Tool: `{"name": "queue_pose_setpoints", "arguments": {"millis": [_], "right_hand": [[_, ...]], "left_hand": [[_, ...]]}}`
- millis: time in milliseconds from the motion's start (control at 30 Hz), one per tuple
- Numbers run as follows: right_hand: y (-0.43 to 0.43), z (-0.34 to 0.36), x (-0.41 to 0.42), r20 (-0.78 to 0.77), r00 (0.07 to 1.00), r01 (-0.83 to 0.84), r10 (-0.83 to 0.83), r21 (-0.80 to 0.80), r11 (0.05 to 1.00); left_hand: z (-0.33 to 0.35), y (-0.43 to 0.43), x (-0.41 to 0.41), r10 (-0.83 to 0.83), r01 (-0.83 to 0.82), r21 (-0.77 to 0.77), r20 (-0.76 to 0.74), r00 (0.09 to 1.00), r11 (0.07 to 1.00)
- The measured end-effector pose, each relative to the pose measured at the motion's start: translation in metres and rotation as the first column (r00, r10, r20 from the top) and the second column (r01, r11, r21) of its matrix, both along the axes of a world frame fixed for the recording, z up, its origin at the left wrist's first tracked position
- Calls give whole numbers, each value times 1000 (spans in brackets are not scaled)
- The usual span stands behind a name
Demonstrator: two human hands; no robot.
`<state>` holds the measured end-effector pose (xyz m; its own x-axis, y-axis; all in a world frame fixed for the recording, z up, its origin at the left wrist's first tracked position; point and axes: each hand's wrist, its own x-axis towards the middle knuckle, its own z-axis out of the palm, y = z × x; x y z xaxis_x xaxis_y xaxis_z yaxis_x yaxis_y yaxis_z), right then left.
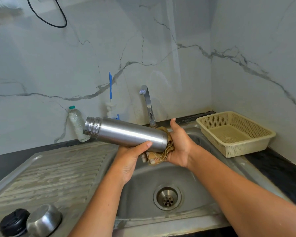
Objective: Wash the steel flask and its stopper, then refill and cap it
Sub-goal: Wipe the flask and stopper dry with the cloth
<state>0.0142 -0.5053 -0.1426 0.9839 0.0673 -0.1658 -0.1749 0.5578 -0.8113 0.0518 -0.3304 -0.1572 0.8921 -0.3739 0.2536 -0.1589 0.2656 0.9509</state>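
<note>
Both forearms (229, 190) come in from six o'clock over the sink (140, 183). My left hand (132, 161) grips the flask (126, 134) from underneath, thumb curled up its side. My right hand (179, 147) holds a cloth (159, 156) wrapped against the flask's base. It lies tilted above the basin, its open mouth toward ten o'clock. At seven o'clock, the stopper (13, 222) and a steel cup (44, 219) sit side by side. The tap (148, 103) is at twelve o'clock and a basket (246, 149) at three.

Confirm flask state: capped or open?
Open. The steel flask shows a bare threaded mouth, tipped nearly flat in the left hand; the right hand holds a cloth at its base. The black stopper lies on the drainboard.
</note>
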Motion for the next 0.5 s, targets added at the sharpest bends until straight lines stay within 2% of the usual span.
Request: {"name": "queue_pose_setpoints", "arguments": {"millis": [200,367,500], "right_hand": [[1,5,-2,-109,994,32,-26,59,998],[-5,15,-2,-70,996,58,-49,129,990],[3,18,-5,3,999,51,-51,1,999]], "left_hand": [[-7,7,11,121,-126,127,44,992,984],[-11,8,14,181,-205,240,120,976,949],[-14,2,13,181,-236,325,189,965,916]]}}
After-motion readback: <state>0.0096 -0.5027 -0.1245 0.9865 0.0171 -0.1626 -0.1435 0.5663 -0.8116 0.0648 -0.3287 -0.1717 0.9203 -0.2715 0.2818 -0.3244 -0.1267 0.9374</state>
